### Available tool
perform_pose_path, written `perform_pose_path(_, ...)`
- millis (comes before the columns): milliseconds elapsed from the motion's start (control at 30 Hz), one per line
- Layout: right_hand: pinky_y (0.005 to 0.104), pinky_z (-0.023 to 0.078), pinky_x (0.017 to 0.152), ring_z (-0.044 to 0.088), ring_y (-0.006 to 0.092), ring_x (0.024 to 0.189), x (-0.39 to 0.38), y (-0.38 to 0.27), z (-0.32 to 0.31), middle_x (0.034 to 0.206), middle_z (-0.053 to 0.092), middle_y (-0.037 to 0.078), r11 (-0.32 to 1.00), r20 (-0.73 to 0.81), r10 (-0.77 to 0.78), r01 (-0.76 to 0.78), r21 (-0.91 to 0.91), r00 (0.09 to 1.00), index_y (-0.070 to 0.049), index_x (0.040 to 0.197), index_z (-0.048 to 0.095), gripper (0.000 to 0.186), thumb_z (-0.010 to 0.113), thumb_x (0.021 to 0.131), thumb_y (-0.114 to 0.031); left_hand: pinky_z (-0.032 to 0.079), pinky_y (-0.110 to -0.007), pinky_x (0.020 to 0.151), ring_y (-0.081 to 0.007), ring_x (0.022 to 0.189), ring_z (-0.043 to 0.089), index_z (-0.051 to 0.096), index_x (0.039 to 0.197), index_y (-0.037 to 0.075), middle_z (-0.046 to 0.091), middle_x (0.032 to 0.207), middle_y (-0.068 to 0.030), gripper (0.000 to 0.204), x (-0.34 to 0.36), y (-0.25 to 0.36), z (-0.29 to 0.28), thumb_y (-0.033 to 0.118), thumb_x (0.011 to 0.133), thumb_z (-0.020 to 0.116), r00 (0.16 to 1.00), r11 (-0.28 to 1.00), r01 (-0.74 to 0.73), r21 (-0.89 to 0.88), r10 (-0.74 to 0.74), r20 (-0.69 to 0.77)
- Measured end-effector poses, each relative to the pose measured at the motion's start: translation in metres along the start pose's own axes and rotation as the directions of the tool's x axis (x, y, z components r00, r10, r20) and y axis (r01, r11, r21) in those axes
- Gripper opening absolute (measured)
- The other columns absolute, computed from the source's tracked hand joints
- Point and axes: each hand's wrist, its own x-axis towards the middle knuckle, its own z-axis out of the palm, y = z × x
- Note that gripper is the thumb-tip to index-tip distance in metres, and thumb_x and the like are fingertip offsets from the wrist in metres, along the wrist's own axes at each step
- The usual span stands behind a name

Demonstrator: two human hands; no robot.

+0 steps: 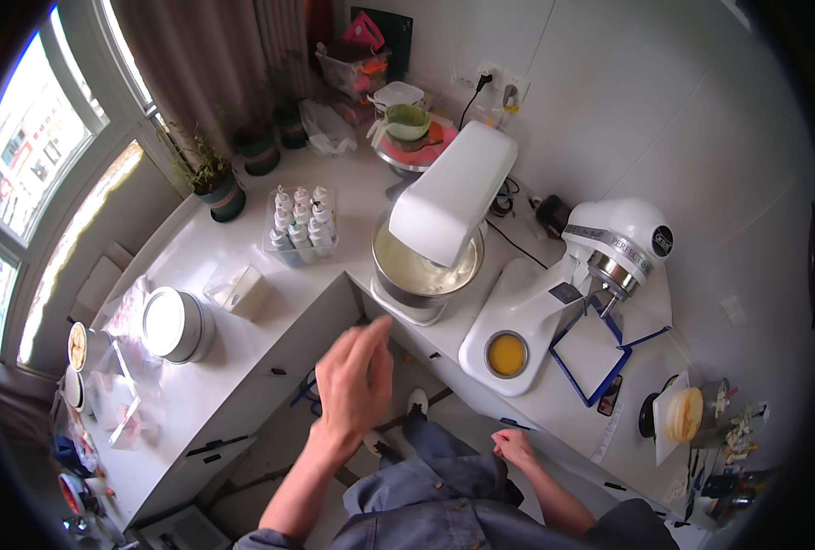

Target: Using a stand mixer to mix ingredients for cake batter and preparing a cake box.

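My left hand (357, 376) is raised over the gap in front of the corner counter, its fingers stretched out and holding nothing. Just beyond it stands a white stand mixer (453, 197), whose head covers part of a steel bowl (407, 295) of pale cream. Lower down, at my right side, my right hand (514, 447) is curled closed by my dark clothing, and no object shows in it. A second white stand mixer (613, 243) sits to the right without a large bowl. On its base rests a small round cup of something yellow (508, 354).
Squeeze bottles (299, 225) fill a clear bin on the left counter. Round tins (176, 323) stand nearer the window. Blue-edged square frames (592, 367) and a cake layer on a board (684, 414) lie at right. Cables (517, 243) run behind the mixers.
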Motion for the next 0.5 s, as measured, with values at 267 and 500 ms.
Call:
perform_pose_path(267, 0.0278, 0.05, 0.054, 0.062, 0.011, 0.055, 0.043, -0.096, -0.03, 0.071, 0.07, 0.006, 0.975, -0.061, -0.205, 0.21, 0.076, 0.977, 0.001, 0.102, 0.074, 0.027, 0.062, 0.1, -0.023, 0.053, -0.042, 0.081, -0.0353, 0.088, 0.066, 0.068, 0.108, 0.001, 0.069, 0.097, -0.0144, 0.021, 0.165, -0.035, 0.104, 0.002, 0.088, 0.062, 0.97, 0.959, -0.237, 0.153, 0.224, 0.095)
perform_pose_path(500, 0.0261, 0.048, 0.053, 0.059, 0.0097, 0.055, 0.067, -0.162, -0.055, 0.07, 0.068, 0.005, 0.943, -0.086, -0.258, 0.27, 0.193, 0.962, 0.002, 0.101, 0.073, 0.026, 0.062, 0.1, -0.022, 0.053, -0.042, 0.092, -0.0314, 0.104, 0.067, 0.072, 0.097, 0.002, 0.071, 0.11, -0.0118, 0.016, 0.195, -0.069, 0.167, 0.012, 0.089, 0.062, 0.955, 0.934, -0.281, 0.221, 0.251, 0.155)
